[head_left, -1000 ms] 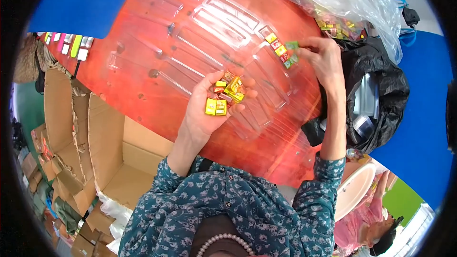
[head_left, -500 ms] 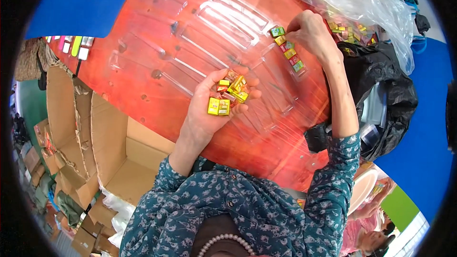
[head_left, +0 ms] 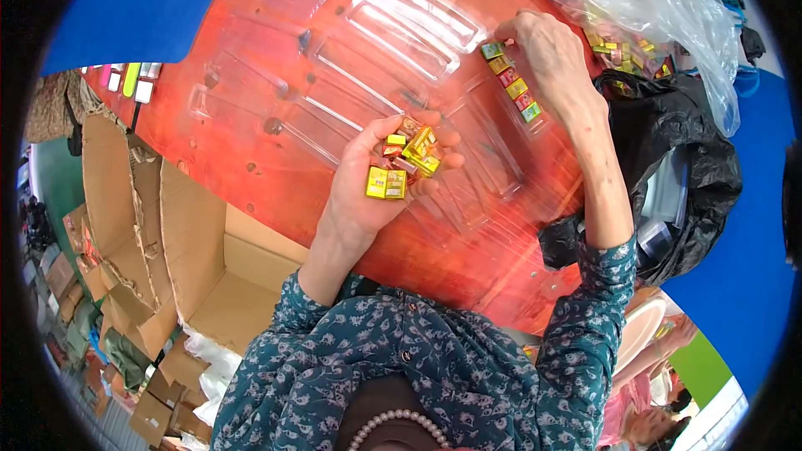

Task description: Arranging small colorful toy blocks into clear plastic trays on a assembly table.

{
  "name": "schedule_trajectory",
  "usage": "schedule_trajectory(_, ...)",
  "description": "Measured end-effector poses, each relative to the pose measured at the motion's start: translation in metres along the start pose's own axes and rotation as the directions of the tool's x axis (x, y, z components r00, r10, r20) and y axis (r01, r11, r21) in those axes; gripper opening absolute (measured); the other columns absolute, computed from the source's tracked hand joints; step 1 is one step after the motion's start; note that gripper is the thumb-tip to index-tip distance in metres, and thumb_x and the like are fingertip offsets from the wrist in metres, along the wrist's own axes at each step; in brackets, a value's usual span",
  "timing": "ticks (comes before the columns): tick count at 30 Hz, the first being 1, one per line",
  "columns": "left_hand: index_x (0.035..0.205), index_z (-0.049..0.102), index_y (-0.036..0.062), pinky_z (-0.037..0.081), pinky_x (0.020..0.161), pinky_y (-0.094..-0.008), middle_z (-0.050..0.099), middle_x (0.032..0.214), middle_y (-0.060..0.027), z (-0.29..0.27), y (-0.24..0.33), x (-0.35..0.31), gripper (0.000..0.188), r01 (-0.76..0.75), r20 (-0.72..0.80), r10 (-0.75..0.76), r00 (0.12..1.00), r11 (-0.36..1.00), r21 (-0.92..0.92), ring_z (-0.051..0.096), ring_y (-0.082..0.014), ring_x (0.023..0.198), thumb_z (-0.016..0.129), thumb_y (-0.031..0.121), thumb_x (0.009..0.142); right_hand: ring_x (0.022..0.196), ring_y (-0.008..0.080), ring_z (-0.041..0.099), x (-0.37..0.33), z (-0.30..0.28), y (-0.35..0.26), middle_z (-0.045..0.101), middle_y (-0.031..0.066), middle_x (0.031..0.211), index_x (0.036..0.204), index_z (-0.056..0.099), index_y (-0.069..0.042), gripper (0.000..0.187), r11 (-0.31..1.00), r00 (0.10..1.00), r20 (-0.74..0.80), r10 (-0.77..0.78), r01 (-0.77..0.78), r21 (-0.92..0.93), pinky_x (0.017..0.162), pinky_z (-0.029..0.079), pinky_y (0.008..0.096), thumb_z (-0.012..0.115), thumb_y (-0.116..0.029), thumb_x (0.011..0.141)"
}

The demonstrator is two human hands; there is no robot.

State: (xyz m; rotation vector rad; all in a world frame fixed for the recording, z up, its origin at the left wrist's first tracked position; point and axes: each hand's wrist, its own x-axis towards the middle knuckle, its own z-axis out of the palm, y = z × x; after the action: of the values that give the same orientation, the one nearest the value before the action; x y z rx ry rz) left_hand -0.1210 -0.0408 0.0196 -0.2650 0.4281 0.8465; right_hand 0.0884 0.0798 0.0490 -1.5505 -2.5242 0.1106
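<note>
My left hand (head_left: 349,188) is cupped palm up above the red table, its fingers curled around a loose pile of small yellow and red boxes (head_left: 421,152). Two yellow boxes sit side by side near the wrist end of the palm. To the right, my right hand (head_left: 553,63) reaches over the far end of a narrow clear plastic tray (head_left: 540,127). A single row of little green, yellow and red boxes (head_left: 512,82) lies in that tray. The right fingertips are bent together beside the row's far end, and whatever they pinch is hidden.
Several clear trays (head_left: 401,25) lie across the red table (head_left: 251,192). A black bag (head_left: 668,117) with clear plastic pieces stands at the right, a clear bag (head_left: 618,0) and more small boxes behind it. An open cardboard box (head_left: 225,301) is lower left; another person (head_left: 639,409) is lower right.
My right hand has swung slightly and its fingertips sit nearer the tray's far end. The left hand keeps its pile. The whole view has shifted a little.
</note>
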Motion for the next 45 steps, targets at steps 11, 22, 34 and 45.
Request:
schedule_trajectory(11,0.119,0.052,0.0014,0.057,0.061,-0.0351,0.06,0.109,-0.02,-0.001,-0.002,0.011,0.041,0.001,-0.022,0.0,1.0,1.0,0.031,0.062,-0.0342,0.095,0.04,0.031,0.092,0.078,0.033,0.062,-0.009,0.002,0.007,0.062,0.0155,0.078,0.077,0.065,-0.004,0.011,0.997,0.998,0.018,-0.068,0.067,0.027,0.065,0.049,0.0413,0.053,-0.007,0.077)
schedule_trajectory(22,0.124,0.046,-0.001,0.058,0.063,-0.0374,0.059,0.111,-0.0209,-0.001,-0.011,0.022,0.046,-0.006,0.023,0.005,1.0,0.999,0.038,0.061,-0.0346,0.096,0.038,0.031,0.092,0.08,0.0283,0.063,-0.025,-0.003,0.036,0.065,0.0161,0.084,0.093,0.065,0.0,0.018,0.93,0.998,-0.013,0.059,-0.05,0.363,0.071,0.048,0.0353,0.058,-0.007,0.078)
schedule_trajectory(34,0.118,0.052,-0.0006,0.055,0.072,-0.0465,0.059,0.113,-0.0183,0.003,-0.012,0.015,0.041,-0.001,-0.055,0.0,0.999,1.0,-0.019,0.058,-0.0376,0.101,0.039,0.029,0.092,0.074,0.0244,0.063,-0.069,-0.011,-0.056,0.061,0.0152,0.082,0.095,0.063,0.005,0.019,0.401,0.957,0.231,0.174,-0.284,0.871,0.066,0.05,0.0318,0.061,-0.001,0.077)
schedule_trajectory(45,0.115,0.056,0.002,0.055,0.074,-0.0487,0.063,0.106,-0.0149,0.004,-0.026,0.02,0.038,-0.03,-0.017,0.029,0.999,0.998,-0.062,0.061,-0.0298,0.096,0.041,0.028,0.092,0.08,0.0331,0.06,-0.095,-0.01,-0.081,0.057,0.0171,0.088,0.101,0.059,0.001,0.019,0.604,0.949,-0.092,0.302,-0.116,0.789,0.065,0.048,0.0365,0.057,-0.001,0.082)
